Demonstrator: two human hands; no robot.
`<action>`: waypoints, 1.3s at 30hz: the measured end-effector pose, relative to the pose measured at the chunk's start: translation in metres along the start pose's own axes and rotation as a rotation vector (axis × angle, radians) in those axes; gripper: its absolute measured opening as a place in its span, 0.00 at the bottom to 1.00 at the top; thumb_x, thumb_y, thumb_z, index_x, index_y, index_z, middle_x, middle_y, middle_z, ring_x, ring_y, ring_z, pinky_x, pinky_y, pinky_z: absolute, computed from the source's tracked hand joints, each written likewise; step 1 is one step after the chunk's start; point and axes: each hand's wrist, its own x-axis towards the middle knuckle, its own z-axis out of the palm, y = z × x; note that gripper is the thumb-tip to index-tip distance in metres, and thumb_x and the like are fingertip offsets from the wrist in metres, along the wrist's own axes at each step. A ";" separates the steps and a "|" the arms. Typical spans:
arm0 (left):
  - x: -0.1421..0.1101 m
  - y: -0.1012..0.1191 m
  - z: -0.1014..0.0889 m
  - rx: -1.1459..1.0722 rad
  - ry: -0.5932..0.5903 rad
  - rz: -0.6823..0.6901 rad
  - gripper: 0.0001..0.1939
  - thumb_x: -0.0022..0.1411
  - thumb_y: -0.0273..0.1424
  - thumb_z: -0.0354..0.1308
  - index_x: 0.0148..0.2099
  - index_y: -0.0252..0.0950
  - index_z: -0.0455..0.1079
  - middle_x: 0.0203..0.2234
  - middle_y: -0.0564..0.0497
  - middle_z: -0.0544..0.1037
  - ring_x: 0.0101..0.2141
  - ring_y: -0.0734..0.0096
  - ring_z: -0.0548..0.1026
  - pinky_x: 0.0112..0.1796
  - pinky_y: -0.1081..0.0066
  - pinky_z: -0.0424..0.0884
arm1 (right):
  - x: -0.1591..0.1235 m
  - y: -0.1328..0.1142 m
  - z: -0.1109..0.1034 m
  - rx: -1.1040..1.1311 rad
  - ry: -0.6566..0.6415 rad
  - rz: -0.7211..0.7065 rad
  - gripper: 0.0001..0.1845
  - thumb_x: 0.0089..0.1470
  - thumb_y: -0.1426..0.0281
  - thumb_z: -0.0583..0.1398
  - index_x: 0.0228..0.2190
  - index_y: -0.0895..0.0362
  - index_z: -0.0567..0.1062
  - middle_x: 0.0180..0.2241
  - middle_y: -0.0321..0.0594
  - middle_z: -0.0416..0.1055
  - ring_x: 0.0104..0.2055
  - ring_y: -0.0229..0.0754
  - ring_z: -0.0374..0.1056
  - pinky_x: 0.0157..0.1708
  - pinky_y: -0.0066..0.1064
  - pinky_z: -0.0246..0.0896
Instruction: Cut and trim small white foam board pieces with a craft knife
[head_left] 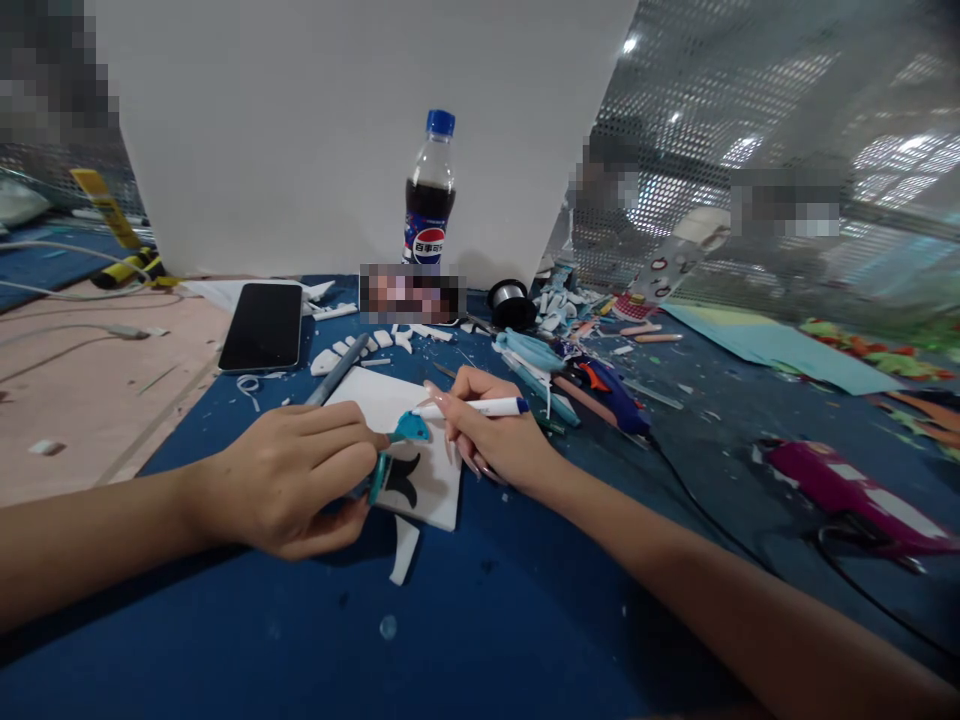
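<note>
My left hand (292,485) pinches a small teal-blue piece (412,427) with dark spots; part of it is hidden behind the fingers. Held like a pen in my right hand (502,435), a white marker (487,407) with a blue end meets the blue piece at its tip. Both hands are over a white foam board (435,505). On that board a black curved, tail-like shape (403,481) shows, beside a teal rounded edge (380,478) close to my left fingers. A curved white offcut (405,550) lies just in front of the board.
Behind the hands stand a phone (262,328), a cola bottle (430,200), a wire spool (511,304) and white scraps (330,360). To the right lie teal-handled scissors (529,350), a blue glue gun (619,392) and a magenta tool (855,495) with a cable.
</note>
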 end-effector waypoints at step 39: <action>0.001 0.004 0.000 0.178 0.000 0.154 0.02 0.50 0.23 0.50 0.28 0.34 0.61 0.30 0.41 0.78 0.26 0.65 0.74 0.26 0.67 0.74 | -0.004 -0.002 0.005 0.020 -0.037 -0.029 0.14 0.53 0.64 0.58 0.21 0.56 0.61 0.12 0.25 0.61 0.08 0.25 0.51 0.07 0.17 0.47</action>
